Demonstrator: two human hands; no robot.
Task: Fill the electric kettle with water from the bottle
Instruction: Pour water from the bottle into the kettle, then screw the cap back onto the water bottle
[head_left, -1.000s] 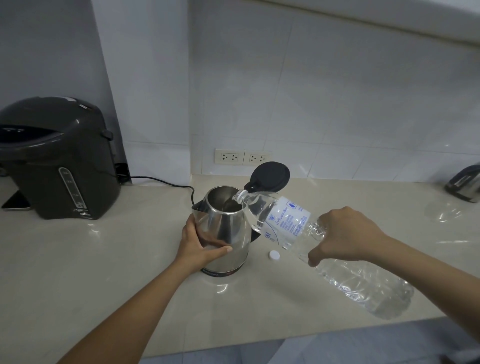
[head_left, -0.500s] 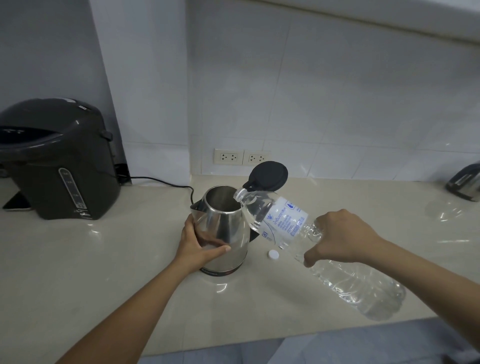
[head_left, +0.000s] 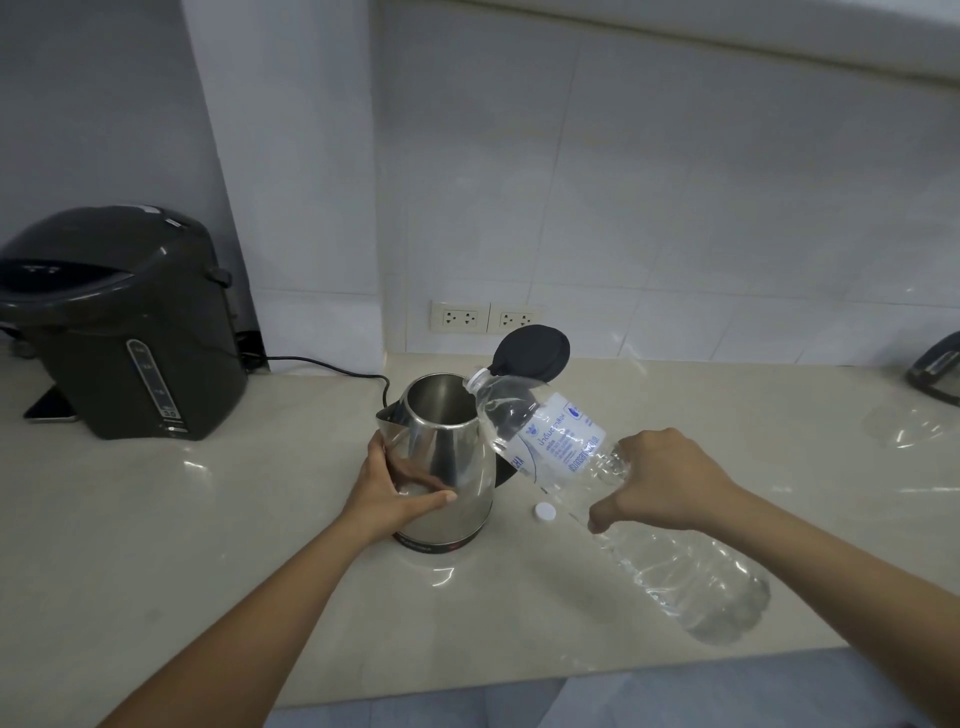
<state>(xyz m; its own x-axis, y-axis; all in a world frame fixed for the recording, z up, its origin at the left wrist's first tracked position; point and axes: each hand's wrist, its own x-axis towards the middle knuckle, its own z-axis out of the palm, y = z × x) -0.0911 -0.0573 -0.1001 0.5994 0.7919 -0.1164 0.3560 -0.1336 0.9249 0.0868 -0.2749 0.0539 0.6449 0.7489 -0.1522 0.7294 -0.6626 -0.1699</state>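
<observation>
A steel electric kettle (head_left: 451, 452) stands on the beige counter (head_left: 208, 545) with its black lid (head_left: 532, 349) flipped up. My left hand (head_left: 392, 488) wraps around the kettle's near side. My right hand (head_left: 660, 480) grips the middle of a large clear water bottle (head_left: 561, 447), uncapped. The bottle is tilted with its neck higher than its base, and its mouth sits just right of the kettle's rim. Water lies in its lower end by the counter edge. The white bottle cap (head_left: 544, 512) lies on the counter right of the kettle.
A dark grey hot-water dispenser (head_left: 124, 322) stands at the back left with a phone (head_left: 49, 408) beside it. Its black cord (head_left: 332, 370) runs toward the kettle. Two wall sockets (head_left: 485, 316) sit behind. Another appliance (head_left: 935, 371) is at the far right.
The bottle's base has dropped and its mouth has lifted back off the kettle's opening. The stream into the kettle seen a second ago is gone. My left hand stays put.
</observation>
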